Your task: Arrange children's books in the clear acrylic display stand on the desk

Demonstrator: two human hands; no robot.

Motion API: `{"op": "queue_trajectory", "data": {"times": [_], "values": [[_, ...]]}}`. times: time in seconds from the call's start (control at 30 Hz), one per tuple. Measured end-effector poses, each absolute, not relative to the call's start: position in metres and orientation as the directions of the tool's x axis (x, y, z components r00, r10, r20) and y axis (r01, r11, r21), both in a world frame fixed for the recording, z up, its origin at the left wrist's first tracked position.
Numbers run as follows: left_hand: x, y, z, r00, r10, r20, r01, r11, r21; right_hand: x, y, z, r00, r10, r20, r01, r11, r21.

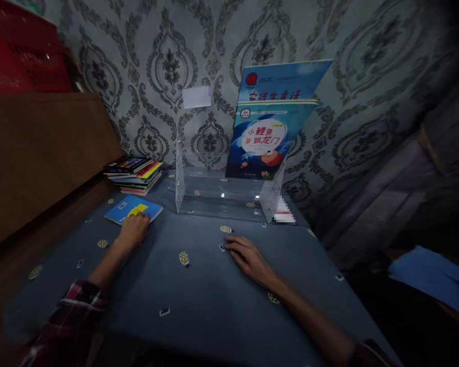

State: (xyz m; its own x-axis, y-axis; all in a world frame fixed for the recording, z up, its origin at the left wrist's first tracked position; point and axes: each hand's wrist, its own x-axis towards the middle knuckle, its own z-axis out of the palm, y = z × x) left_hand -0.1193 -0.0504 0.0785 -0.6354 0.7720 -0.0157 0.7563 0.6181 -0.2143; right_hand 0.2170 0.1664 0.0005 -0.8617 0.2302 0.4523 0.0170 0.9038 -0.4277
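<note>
On the left side of the table, my left hand (pixel 135 228) is closed at the near edge of a blue book (pixel 124 206) with a yellow patch on its cover. The book lies flat; my fingertips and thumb are partly hidden. My right hand (pixel 250 259) rests on the tablecloth at centre right, fingers stretched out, with nothing in it. Behind the hands stands a clear acrylic book rack (pixel 222 206). Two picture books lean in its right part: a blue one with a fish (pixel 258 153) in front, and another blue book (pixel 286 79) behind it, higher up.
A stack of several books (pixel 137 176) sits at the back left, beside a wooden cabinet (pixel 42 158) with red boxes (pixel 26 51) on top. A white item (pixel 284 211), partly blurred out, lies right of the rack. Patterned wallpaper (pixel 172 56) covers the wall behind; a curtain (pixel 390 183) hangs at right.
</note>
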Motion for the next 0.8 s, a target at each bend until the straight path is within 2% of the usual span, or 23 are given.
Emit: {"op": "queue_trajectory", "data": {"times": [0.2,0.33,0.43,0.5,0.6,0.8], "values": [[-0.15,-0.052,0.098,-0.674,0.728,-0.125,0.739,0.66,-0.137,0.217,0.166,0.001,-0.867,0.237,0.439,0.032,0.904,-0.425],[-0.195,-0.058,0.096,-0.852,0.52,0.065,0.517,0.854,-0.057,0.217,0.165,0.003,-0.864,0.238,0.443,0.019,0.896,-0.444],[-0.217,-0.063,0.081,-0.91,0.415,0.021,0.416,0.908,0.052,0.216,0.164,0.005,-0.867,0.234,0.439,0.009,0.889,-0.457],[-0.224,-0.067,0.07,-0.904,0.428,0.02,0.428,0.899,0.091,0.216,0.164,0.005,-0.87,0.236,0.433,0.009,0.885,-0.466],[-0.23,-0.071,0.058,-0.879,0.466,0.1,0.476,0.87,0.126,0.216,0.164,0.005,-0.871,0.24,0.429,0.01,0.882,-0.472],[-0.227,-0.074,0.045,-0.819,0.548,0.171,0.57,0.812,0.128,0.215,0.163,0.005,-0.874,0.245,0.42,0.01,0.873,-0.488]]}}
